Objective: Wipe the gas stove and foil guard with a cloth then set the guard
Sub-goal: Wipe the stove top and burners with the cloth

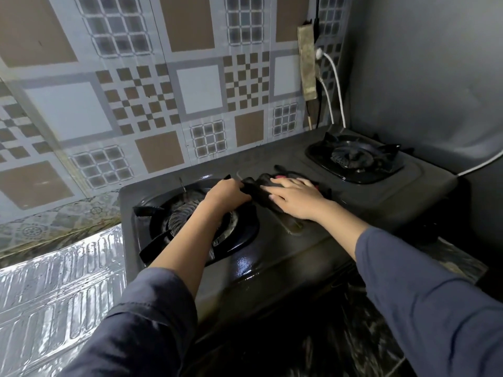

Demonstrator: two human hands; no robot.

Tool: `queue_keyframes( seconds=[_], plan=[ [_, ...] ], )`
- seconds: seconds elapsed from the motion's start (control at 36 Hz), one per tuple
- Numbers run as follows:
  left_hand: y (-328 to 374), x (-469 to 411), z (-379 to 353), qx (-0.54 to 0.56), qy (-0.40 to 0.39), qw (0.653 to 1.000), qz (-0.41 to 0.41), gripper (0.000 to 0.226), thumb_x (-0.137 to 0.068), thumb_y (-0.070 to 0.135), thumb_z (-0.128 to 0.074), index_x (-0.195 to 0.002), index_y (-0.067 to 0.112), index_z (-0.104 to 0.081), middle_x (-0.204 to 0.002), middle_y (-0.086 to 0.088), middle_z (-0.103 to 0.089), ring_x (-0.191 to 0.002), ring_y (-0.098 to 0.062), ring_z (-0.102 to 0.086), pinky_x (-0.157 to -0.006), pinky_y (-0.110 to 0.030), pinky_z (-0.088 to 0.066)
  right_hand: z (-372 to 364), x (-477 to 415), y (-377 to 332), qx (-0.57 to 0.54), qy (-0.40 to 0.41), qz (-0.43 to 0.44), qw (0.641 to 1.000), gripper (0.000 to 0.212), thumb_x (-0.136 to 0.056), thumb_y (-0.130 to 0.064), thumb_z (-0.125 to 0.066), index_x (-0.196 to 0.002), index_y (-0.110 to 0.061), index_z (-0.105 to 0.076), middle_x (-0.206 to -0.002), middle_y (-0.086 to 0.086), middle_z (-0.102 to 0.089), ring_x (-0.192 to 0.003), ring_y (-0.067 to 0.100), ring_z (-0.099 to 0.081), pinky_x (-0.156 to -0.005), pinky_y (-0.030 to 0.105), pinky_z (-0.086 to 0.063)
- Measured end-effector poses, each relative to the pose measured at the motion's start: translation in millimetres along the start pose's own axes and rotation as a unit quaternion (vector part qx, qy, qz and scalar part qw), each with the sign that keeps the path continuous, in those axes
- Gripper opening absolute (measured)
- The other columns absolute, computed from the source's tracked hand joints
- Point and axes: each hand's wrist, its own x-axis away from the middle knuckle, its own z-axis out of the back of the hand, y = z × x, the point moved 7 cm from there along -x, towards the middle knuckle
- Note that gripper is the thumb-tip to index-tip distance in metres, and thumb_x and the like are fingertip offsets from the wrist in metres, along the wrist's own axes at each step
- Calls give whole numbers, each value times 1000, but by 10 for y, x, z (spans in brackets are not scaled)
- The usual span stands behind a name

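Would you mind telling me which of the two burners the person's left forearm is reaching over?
The left burner, nearer the foil guard; the right burner by the grey wall sits clear of both arms.

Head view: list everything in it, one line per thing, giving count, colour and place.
stove: one, black, on the counter against the tiled wall.
burners: two, black, one far right, one near left under the left forearm.
cloth: one, dark with a bit of red, on the stove top between the burners.
foil guard: one, silver, lying left of the stove.
power strip: one, grimy beige, on the wall at the back right.
cables: two, white, plugged into the power strip.
left hand: gripping the cloth's left end.
right hand: fingers flat on the cloth.
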Motion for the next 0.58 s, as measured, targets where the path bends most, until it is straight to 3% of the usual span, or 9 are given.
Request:
queue_keyframes(
  seconds=[0.14, 0.31, 0.47, 0.58],
  plan=[
    [-24, -37, -14, -4, -8, 1000, -3, 32, -84, 30, -59, -110, 14, -66, -110, -11, -66, -100, -27, -59, -84, -37, -49, 41, 133, 252, -11, -12, -20, 1000, 43, -100, -44, -22, -143, -45, -24, -157, -11, -17, -144, 14, -15, -117, 37, -8],
    [-9, -62, -57, 1, -12, 1000, -10, 32, -87, 26, -58, -115, 12, -64, -117, -13, -64, -108, -30, -56, -92, -39, -47, 59, 292, 628, -25, 11, -145, 989, 44, -99, -45, -22, -143, -44, -25, -156, -6, -20, -142, 22, -21, -115, 42, -13],
    [5, -45, -83, 1, -16, 1000, -11, 28, -88, 23, -55, -109, 7, -65, -110, -15, -65, -103, -31, -57, -86, -38, -46, 4, 556, 667, -34, 94, -274, 957, 43, -99, -37, -25, -141, -38, -34, -154, -1, -27, -138, 24, -28, -114, 43, -15],
    [3, -48, -92, -11, -21, 1000, -11, 31, -89, 23, -54, -112, 5, -63, -109, -15, -65, -96, -29, -57, -83, -36, -46, 6, 582, 566, -27, 101, -302, 947, 43, -99, -36, -25, -141, -37, -34, -154, -2, -26, -139, 25, -26, -114, 43, -13]
  ],
)
